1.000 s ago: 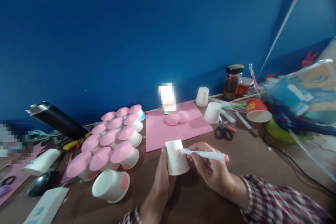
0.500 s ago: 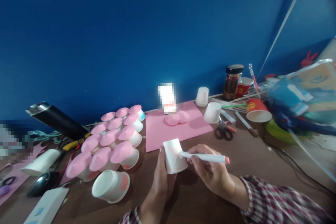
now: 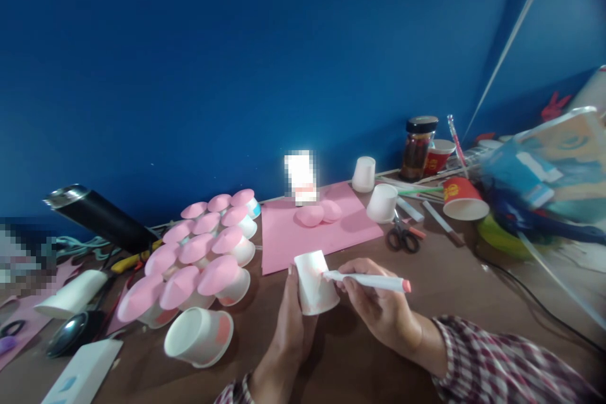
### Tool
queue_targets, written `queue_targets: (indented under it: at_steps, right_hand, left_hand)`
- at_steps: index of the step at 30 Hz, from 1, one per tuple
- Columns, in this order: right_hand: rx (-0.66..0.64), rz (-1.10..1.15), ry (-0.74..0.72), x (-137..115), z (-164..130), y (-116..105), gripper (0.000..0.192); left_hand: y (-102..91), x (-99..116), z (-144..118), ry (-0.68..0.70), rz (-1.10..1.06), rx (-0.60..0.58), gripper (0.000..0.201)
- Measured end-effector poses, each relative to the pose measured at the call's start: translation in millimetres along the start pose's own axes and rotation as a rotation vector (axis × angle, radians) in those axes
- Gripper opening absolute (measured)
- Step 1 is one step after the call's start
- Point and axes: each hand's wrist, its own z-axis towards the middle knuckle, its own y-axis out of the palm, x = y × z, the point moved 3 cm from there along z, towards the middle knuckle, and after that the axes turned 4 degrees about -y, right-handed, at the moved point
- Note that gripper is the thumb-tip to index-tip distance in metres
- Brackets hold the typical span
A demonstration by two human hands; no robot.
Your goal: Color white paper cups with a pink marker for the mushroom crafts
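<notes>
My left hand (image 3: 290,328) is closed around the left side of a white paper cup (image 3: 312,293), which it holds upside down and slightly tilted above the brown table. In my right hand (image 3: 379,306) is a white marker (image 3: 367,280) with a reddish end, gripped like a pen. Its tip touches the cup's side, where faint pinkish marks show. To the left, a paper cup (image 3: 199,338) with an orange-red patch lies on its side. Beyond it stand several cups topped with pink paper cones (image 3: 196,246).
A pink sheet (image 3: 322,243) with pink paper pieces lies ahead. Scissors (image 3: 402,238), white cups (image 3: 382,203), a red cup (image 3: 464,199) and a jar (image 3: 418,148) are at right. A black flask (image 3: 101,218) leans at left. A cable (image 3: 534,295) crosses the right side.
The marker and my right hand have shifted very slightly to the left, its tip still at the cup. The whole view has drifted a few pixels; the rest looks the same.
</notes>
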Motion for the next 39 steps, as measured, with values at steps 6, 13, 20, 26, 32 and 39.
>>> queue_targets:
  at_steps: [6, 13, 20, 26, 32, 39]
  right_hand:
    - [-0.011, -0.009, -0.001, 2.2, 0.0, -0.3, 0.007]
    - [-0.008, 0.026, -0.001, -1.2, -1.2, 1.4, 0.008]
    - [-0.014, 0.124, 0.041, 5.0, -4.0, 1.8, 0.009]
    - [0.028, 0.114, 0.073, 8.3, -5.6, 1.6, 0.007]
    - [-0.009, 0.035, -0.025, -4.7, -0.2, -2.1, 0.009]
    - [0.023, 0.005, 0.006, 3.1, -0.2, -1.9, 0.008]
  left_hand:
    - [-3.2, -0.2, 0.6, -0.001, -0.013, 0.048, 0.043]
    - [-1.8, -0.2, 0.2, 0.006, -0.002, 0.034, 0.044]
    - [-1.7, 1.4, -0.6, 0.016, -0.01, 0.027, 0.037]
    - [1.8, 4.1, 2.3, 0.011, -0.01, -0.057, 0.045]
    - [0.7, 3.4, 2.6, 0.038, -0.048, -0.074, 0.044]
    - [-0.7, 0.8, 2.6, 0.082, 0.033, -0.121, 0.033]
